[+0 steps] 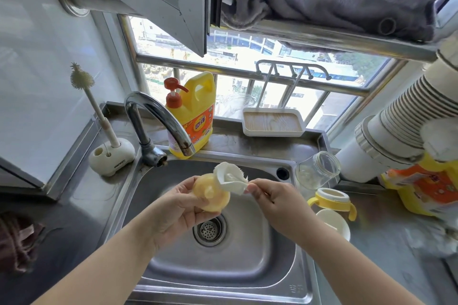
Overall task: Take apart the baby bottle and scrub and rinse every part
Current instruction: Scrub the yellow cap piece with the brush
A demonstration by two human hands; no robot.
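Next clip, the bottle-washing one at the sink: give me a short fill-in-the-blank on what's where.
1. The left hand holds the yellowish nipple above the ____.
2. The right hand pinches a small white ____ against the nipple.
3. The clear bottle body lies on its ____ on the counter.
4. The collar with handles is coloured ____.

Missing words: sink; brush; side; yellow

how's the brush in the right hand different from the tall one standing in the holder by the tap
The small brush, pinched by the right hand, is white, short and broad, and is pressed to the yellowish nipple gripped by the left hand over the sink. The tall brush is cream, long-handled with a spiky round head, and stands untouched and tilted in its holder. Both are bottle-cleaning brushes.
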